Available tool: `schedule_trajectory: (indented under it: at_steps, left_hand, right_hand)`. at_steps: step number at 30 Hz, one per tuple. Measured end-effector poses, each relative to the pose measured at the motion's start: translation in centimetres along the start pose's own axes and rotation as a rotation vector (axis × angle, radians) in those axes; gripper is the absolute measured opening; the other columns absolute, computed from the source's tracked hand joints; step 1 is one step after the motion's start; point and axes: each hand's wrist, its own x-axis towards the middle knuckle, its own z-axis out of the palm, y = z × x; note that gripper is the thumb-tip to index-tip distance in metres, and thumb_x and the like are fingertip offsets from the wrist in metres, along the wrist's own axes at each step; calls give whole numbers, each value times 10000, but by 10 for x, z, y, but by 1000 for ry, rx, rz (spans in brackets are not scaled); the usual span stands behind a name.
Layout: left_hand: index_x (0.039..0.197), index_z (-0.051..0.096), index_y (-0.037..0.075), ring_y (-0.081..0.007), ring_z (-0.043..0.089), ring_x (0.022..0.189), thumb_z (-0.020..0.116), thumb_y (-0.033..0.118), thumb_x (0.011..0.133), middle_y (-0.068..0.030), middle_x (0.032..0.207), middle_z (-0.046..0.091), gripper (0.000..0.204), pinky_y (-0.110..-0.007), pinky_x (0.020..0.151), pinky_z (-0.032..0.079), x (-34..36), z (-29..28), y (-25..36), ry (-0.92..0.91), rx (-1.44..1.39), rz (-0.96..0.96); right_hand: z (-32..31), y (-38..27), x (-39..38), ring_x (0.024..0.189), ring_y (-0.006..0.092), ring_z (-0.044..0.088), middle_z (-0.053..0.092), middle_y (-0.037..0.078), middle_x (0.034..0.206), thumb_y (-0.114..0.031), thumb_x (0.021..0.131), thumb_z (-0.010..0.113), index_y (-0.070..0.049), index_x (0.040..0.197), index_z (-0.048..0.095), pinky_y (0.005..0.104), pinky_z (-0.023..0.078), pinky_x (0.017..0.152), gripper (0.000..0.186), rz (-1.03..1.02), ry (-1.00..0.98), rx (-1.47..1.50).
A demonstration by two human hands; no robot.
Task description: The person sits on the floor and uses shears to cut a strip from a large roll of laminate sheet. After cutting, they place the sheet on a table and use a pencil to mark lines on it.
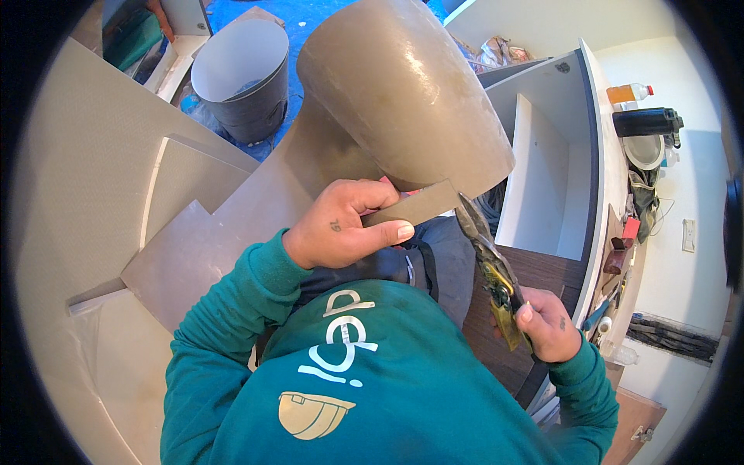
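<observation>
Thin brown laminate strip (418, 203) sits in front of the person's chest, just beside the lower edge of a big curled laminate sheet (411, 97). The left hand (341, 223) pinches the strip, its thumb flat along the near face and its fingers bent behind, so the free end points to the right. Something red shows behind those fingers, too covered to name. The right hand (552, 324) is wrapped around the handles of metal snips (490, 267), which tilt up and to the left. Their narrow blade tips are right at the strip's free end; whether they touch it, I cannot tell.

The curled sheet forms a wide roll at the top, while its flatter part runs down to the left, behind the left hand. A gray bucket (252, 120) with a pale inside stands left of the roll, near a blue floor covering (310, 14). To the right is a white cabinet (535, 174) with its inside exposed. Along the desk (605, 132) beyond it are a bottle of orange liquid (622, 94), a black cylinder (645, 122), a white bowl (645, 153) and a small red block (632, 228). A socket (688, 235) is set in the white wall.
</observation>
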Motion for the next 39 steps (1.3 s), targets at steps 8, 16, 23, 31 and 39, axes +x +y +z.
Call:
schedule_trajectory:
  at_steps: [8,16,23,31,39]
  left_hand:
    - [861,668,-11,-65,481,735,764,197,909,-14,777,562,234,-265,631,400,0,5,-1,54,-54,22]
    - [866,671,-10,-66,477,737,759,189,912,-4,789,554,223,-266,634,400,0,4,2,44,-92,3]
    - [911,694,-26,-80,529,777,758,182,903,-29,822,611,217,-268,670,431,0,2,1,40,-9,23]
    - [979,702,-34,-105,565,775,739,193,921,-52,846,635,237,-286,689,458,-3,0,7,3,-42,-33]
    - [924,667,-24,-137,593,794,680,195,954,-90,905,633,221,-277,721,468,-3,1,8,-1,-94,-62]
  right_hand:
    - [2,0,3,745,147,581,608,52,808,-600,991,518,-20,899,628,305,457,659,597,-17,-1,41]
    - [2,5,3,733,123,554,606,39,771,-617,976,540,-38,886,617,294,442,648,591,10,20,24]
    - [5,12,5,701,112,518,583,24,748,-583,981,561,-45,867,605,291,425,632,551,-44,25,33]
    - [7,23,9,670,99,475,529,0,718,-510,1001,577,-41,856,597,286,397,603,491,-116,13,37]
    - [13,28,14,681,97,465,527,4,728,-445,1003,599,-32,895,612,288,408,618,427,-173,15,76]
